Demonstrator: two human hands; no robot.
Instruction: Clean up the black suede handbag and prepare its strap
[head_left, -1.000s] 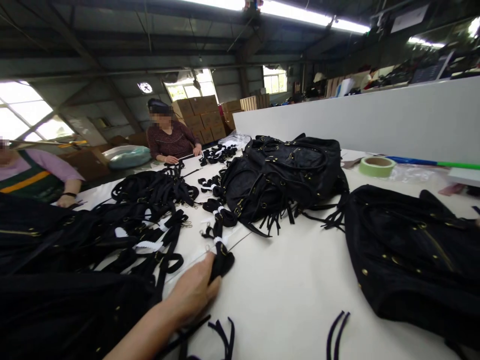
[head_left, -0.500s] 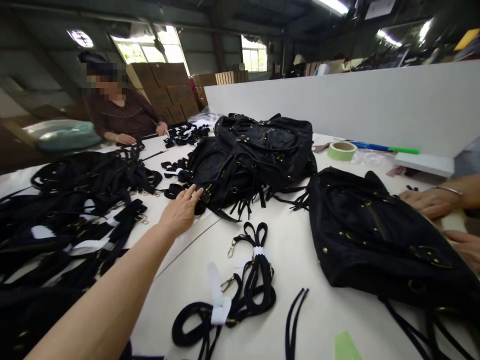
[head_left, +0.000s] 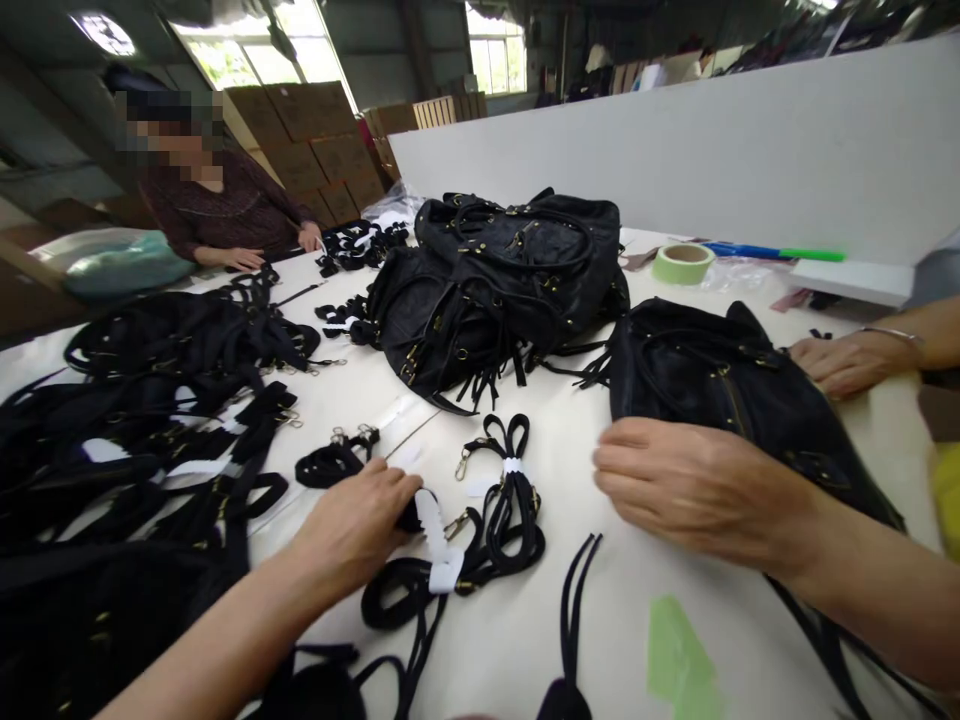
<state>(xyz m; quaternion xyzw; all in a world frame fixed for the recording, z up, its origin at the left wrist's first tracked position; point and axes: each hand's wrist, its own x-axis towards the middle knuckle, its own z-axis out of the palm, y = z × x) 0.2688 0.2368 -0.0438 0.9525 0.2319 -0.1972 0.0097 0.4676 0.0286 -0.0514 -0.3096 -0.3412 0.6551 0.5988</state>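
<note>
My left hand [head_left: 360, 520] is closed on a coiled black strap bundle [head_left: 330, 462] with metal clips; part of it is hidden under my fingers. Beside it lie two black straps coiled and tied with white bands, a nearer strap coil [head_left: 394, 595] and a farther one [head_left: 514, 510]. My right hand [head_left: 690, 490] hovers in front of a black bag [head_left: 675, 370], its fingers loosely bent and slightly blurred, with nothing visible in them. Two thin black cords [head_left: 574, 600] lie between my hands.
More black bags [head_left: 517, 260] are piled mid-table. Black straps [head_left: 187, 340] heap at the left. A green tape roll [head_left: 682, 264] stands by a white partition [head_left: 675, 150]. A co-worker's hand [head_left: 847, 362] rests by the right bag; another person [head_left: 217, 200] stands far left.
My left hand has come nearer from beside the bag pile, bringing a strap bundle with it. My right hand has entered from the right, in front of the bag.
</note>
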